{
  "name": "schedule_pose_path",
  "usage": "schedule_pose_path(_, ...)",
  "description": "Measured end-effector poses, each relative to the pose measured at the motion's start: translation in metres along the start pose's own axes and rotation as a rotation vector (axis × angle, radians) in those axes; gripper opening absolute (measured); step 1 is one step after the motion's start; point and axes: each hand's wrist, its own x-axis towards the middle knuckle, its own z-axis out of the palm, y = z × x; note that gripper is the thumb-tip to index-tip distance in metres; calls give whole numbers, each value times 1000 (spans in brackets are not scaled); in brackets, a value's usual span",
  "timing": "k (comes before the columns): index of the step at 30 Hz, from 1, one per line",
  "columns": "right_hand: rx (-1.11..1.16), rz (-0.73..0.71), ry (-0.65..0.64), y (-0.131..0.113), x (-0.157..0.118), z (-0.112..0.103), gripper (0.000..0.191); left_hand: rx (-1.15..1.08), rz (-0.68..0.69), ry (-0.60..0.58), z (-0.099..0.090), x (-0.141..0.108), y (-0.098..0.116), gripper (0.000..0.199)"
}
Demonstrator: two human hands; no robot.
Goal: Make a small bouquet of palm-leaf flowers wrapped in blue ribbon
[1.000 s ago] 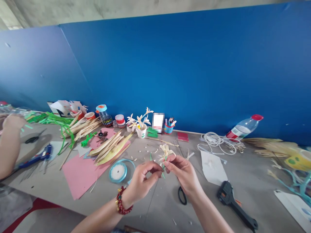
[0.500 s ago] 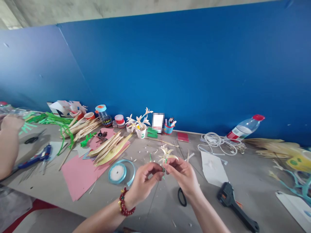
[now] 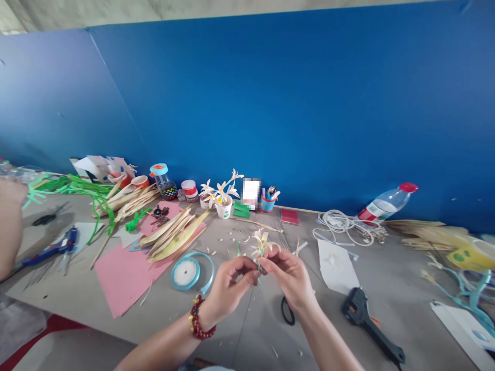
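A pale cream flower (image 3: pixel 262 240) with a thin green stem stands upright between my two hands above the grey table. My left hand (image 3: pixel 232 283), with a red bead bracelet (image 3: pixel 197 320) at the wrist, pinches the lower part of the stem. Just below the petals, the fingertips of my right hand (image 3: pixel 288 273) are closed on the stem. The fingertips hide part of the stem. Beyond my hands, a white cup (image 3: pixel 224 207) holds similar flowers. Under my right wrist lies a black scissor handle (image 3: pixel 287 310).
Left of my hands are a blue ribbon roll (image 3: pixel 185 273), pink paper (image 3: pixel 121 278) and dried husks (image 3: pixel 174 234). To the right lie a black glue gun (image 3: pixel 365 317), white paper (image 3: pixel 337 265) and a bottle (image 3: pixel 384 206). Another person's arm (image 3: pixel 10 226) reaches in at far left.
The view has shifted slightly. My hands remain together on the flower stem, with only a small change at the fingertips. The other person's hand at the far left has moved partly out of view.
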Motion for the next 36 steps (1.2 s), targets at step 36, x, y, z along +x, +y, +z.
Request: schedule_pose_path(36, 250, 50, 44, 11, -4, 6, 18, -323, -109, 31, 7, 1, -4, 23)
